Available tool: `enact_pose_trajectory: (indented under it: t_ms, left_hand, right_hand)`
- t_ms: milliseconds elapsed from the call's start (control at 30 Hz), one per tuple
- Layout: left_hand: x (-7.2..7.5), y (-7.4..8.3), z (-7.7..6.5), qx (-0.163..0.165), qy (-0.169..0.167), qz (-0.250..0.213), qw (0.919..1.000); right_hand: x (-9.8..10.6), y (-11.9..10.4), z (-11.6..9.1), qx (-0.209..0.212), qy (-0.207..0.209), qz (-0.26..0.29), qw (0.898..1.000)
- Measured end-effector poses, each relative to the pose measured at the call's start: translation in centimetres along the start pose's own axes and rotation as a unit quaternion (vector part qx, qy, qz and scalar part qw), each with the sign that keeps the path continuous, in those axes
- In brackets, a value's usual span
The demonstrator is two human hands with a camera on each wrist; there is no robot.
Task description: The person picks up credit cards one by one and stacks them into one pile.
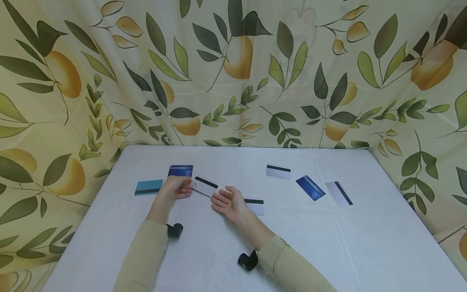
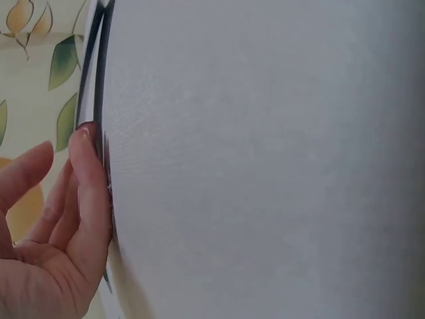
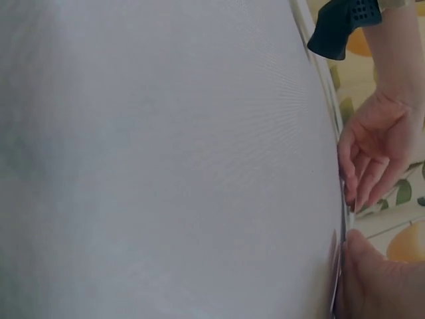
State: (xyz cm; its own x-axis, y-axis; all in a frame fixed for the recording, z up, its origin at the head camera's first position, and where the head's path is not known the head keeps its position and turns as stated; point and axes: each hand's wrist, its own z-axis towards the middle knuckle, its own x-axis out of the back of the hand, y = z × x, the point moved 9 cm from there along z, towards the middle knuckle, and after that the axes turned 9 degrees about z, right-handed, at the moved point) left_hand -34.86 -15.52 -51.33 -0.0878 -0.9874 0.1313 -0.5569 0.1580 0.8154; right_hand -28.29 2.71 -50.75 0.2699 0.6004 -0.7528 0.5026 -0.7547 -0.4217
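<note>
Cards partly covered around the tilted white card (image 1: pixel 206 187)
Left of it, the left hand (image 1: pixel 176 187) hides the lower part of a dark-blue card (image 1: pixel 181 170); right of it, the right hand (image 1: pixel 230 205) covers one end of another striped card (image 1: pixel 256 207). Below it, both sleeves (image 1: pixel 141 256) cross the head view's bottom edge. Print on it is too small to read.

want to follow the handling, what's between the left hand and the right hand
Between the left hand and the right hand is a black-striped white card, tilted in the picture; the head view shows this.
</note>
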Motion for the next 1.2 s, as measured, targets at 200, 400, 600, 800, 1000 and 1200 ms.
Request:
enact_pose_trajectory:
  t_ms: [200,400,600,800,1000,1200]
  left_hand:
    - [0.1,-0.3,0.0,-0.001,0.009,0.033,0.9994]
    - [0.0,-0.2,-0.4,-0.020,0.008,0.035,0.9992]
    - [-0.2,-0.2,-0.8,-0.025,0.029,0.016,0.9992]
    - [-0.7,-0.1,-1.4,-0.028,0.047,0.003,0.9985]
    - [-1.6,0.1,-2.1,-0.046,0.050,-0.038,0.9969]
    - [-2.4,0.1,-2.7,-0.058,0.043,-0.065,0.9952]
  right_hand:
    - [0.1,0.0,0.3,0.001,0.002,0.000,1.000]
    - [0.0,-0.1,0.3,-0.003,0.008,-0.006,1.000]
    - [0.1,-0.3,0.3,0.005,0.028,-0.036,0.999]
    - [0.1,-0.4,0.2,0.012,0.037,-0.051,0.998]
    - [0.3,-0.8,0.0,0.034,0.050,-0.084,0.995]
    - [0.5,-1.6,-0.4,0.053,0.058,-0.136,0.988]
